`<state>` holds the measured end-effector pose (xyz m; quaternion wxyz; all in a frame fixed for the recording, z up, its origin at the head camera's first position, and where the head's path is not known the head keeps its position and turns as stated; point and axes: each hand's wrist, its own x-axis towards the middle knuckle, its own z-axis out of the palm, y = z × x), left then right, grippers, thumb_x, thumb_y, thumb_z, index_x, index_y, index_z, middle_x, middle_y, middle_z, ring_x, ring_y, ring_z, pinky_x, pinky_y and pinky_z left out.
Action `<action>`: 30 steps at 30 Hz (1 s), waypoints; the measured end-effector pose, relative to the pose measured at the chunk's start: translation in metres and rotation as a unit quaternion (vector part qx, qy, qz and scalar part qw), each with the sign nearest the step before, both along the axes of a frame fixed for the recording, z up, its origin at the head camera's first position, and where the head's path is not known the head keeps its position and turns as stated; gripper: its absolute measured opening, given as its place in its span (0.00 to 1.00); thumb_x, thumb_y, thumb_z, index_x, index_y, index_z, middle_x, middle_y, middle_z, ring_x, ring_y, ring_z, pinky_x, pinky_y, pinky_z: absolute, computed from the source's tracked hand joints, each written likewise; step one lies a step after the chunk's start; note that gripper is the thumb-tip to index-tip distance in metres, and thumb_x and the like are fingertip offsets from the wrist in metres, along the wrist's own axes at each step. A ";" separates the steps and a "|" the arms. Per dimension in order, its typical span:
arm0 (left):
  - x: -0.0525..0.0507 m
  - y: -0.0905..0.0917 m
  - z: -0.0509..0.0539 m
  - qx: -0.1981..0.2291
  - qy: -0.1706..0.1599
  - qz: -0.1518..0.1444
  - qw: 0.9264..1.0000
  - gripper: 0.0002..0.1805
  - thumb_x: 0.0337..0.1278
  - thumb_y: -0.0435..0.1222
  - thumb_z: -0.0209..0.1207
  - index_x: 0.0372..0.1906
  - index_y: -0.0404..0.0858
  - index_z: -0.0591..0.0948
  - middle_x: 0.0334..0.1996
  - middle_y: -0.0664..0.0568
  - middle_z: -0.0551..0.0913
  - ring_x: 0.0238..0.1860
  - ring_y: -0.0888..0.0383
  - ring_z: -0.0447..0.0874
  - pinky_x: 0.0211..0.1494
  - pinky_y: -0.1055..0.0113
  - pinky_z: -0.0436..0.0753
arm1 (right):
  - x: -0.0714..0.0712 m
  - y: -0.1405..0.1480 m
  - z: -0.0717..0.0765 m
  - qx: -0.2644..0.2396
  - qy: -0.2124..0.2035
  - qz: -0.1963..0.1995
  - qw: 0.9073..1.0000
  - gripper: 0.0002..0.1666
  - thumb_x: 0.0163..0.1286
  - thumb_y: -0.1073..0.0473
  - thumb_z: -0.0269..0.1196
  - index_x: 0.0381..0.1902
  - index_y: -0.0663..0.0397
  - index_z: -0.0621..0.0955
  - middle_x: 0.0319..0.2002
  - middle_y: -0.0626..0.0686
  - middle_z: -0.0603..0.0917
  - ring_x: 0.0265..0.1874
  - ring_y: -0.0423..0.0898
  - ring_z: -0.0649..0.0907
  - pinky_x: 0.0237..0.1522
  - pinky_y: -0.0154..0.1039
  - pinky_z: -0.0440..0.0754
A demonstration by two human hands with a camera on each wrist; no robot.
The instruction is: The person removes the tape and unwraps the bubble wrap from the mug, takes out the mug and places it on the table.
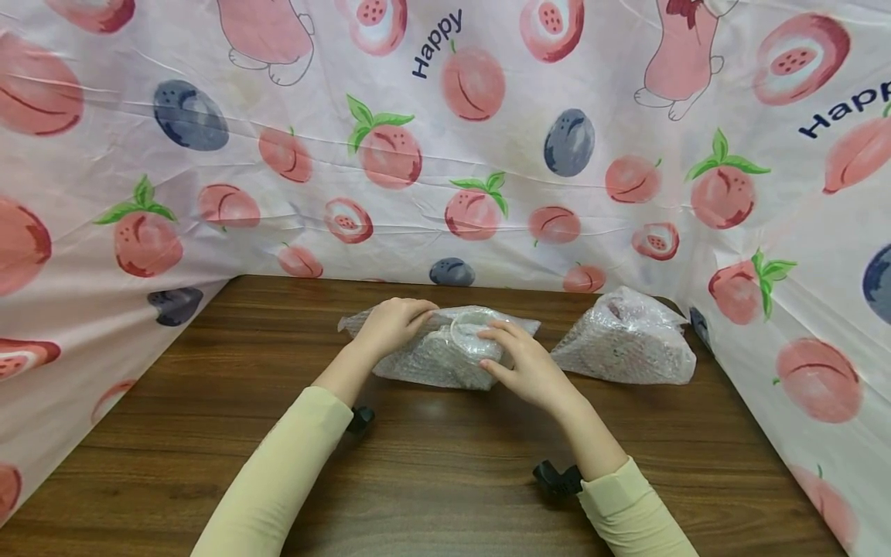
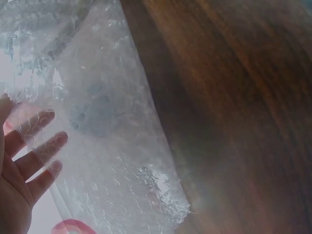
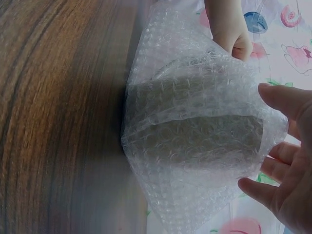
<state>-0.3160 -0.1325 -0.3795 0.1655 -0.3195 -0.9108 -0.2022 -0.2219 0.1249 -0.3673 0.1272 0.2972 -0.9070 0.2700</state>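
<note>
A cup-like object with a pale round rim (image 1: 468, 328) sits inside a bubble wrap bag (image 1: 435, 360) toward the back of the table. The right hand (image 1: 525, 365) curves its fingers and thumb about the object's upper right end, over the plastic. At the bag's upper left edge, the left hand (image 1: 393, 326) touches the wrap. Its loosely spread fingers (image 2: 43, 155) show partly through the film in the left wrist view. Through the bubbles (image 3: 209, 141), the right wrist view shows a dull greenish-grey body; its exact kind is obscured.
A second bubble-wrapped bundle (image 1: 623, 340) stands at the back right, near the side cloth. Fruit-printed cloth (image 1: 418, 209) walls the brown wooden table (image 1: 445, 464) at the back and sides. Black wrist devices (image 1: 558, 478) sit beneath both forearms.
</note>
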 end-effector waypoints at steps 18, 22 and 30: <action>-0.005 0.004 0.014 -0.007 -0.019 0.067 0.998 0.14 0.69 0.46 0.53 0.48 0.46 0.85 0.39 0.51 0.86 0.36 0.48 0.84 0.36 0.50 0.79 | 0.001 0.004 0.000 -0.005 -0.016 0.018 1.000 0.24 0.66 0.57 0.65 0.59 0.56 0.77 0.64 0.60 0.70 0.64 0.57 0.68 0.62 0.55 0.66; -0.007 0.006 0.017 -0.010 -0.024 0.081 0.996 0.15 0.69 0.46 0.53 0.48 0.45 0.85 0.40 0.51 0.86 0.38 0.47 0.84 0.39 0.49 0.79 | 0.000 0.004 0.000 -0.006 -0.016 0.021 1.000 0.24 0.66 0.58 0.65 0.58 0.56 0.77 0.64 0.60 0.70 0.64 0.57 0.68 0.62 0.55 0.66; -0.008 0.007 0.021 0.002 -0.034 0.108 0.994 0.15 0.69 0.46 0.54 0.48 0.45 0.86 0.40 0.50 0.86 0.37 0.46 0.84 0.38 0.49 0.79 | 0.000 0.003 0.001 -0.003 -0.012 0.023 1.000 0.23 0.66 0.59 0.65 0.58 0.57 0.77 0.64 0.60 0.69 0.65 0.57 0.67 0.62 0.54 0.66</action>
